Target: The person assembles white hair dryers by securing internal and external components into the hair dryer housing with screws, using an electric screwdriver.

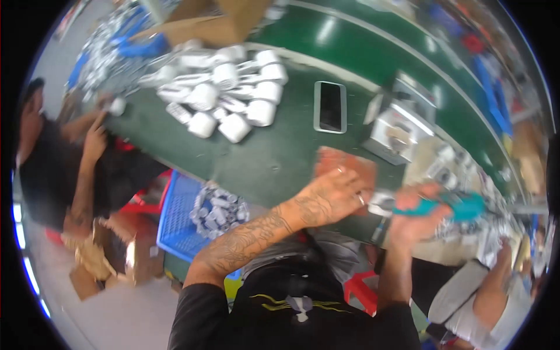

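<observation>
Clock positions are read from the left hand (pixel 331 201). Here we see that hand laid over the near edge of a reddish-brown block (pixel 363 169) at 1 o'clock on the green tabletop (pixel 262 163); its fingers are bent, but blur prevents us from telling whether they grip anything. At 3 o'clock, the right hand (pixel 413 226) is closed around a teal hand tool (pixel 469 206), which points toward a small white part (pixel 382 202) lying between the two hands. We note a smartphone (pixel 331 108) at 12 o'clock, a silver-grey box (pixel 388 131) between 1 and 2, and a cluster of white round-headed pieces (pixel 204 96) between 10 and 11. At 9 o'clock, we find a blue plastic basket (pixel 173 217) containing small white-and-grey parts (pixel 219 211).
</observation>
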### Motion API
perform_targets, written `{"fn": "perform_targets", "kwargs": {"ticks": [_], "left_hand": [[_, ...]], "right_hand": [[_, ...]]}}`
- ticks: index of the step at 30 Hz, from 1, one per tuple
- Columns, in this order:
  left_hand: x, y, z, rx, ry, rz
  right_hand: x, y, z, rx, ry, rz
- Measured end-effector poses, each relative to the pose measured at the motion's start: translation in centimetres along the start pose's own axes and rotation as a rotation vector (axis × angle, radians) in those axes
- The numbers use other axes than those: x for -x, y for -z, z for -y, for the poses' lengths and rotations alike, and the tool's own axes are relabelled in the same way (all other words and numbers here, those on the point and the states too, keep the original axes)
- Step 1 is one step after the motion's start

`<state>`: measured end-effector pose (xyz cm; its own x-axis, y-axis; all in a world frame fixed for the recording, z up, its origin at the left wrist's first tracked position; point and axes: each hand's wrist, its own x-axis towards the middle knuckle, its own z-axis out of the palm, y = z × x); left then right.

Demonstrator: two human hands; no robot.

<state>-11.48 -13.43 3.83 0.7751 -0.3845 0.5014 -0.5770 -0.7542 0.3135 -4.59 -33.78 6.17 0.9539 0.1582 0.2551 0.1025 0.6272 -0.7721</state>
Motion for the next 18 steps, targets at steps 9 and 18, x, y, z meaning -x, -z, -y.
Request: {"fn": "perform_targets", "kwargs": {"ticks": [9, 18], "left_hand": [[16.6, 12.0, 4.5, -0.355, 0.534, -0.012], [16.4, 17.7, 7.7, -0.734, 0.751, -0.535]], "right_hand": [[4.9, -1.2, 3.8, 0.233, 0.213, -0.097], [6.8, 1.5, 3.7, 0.344, 0.095, -0.243]]}}
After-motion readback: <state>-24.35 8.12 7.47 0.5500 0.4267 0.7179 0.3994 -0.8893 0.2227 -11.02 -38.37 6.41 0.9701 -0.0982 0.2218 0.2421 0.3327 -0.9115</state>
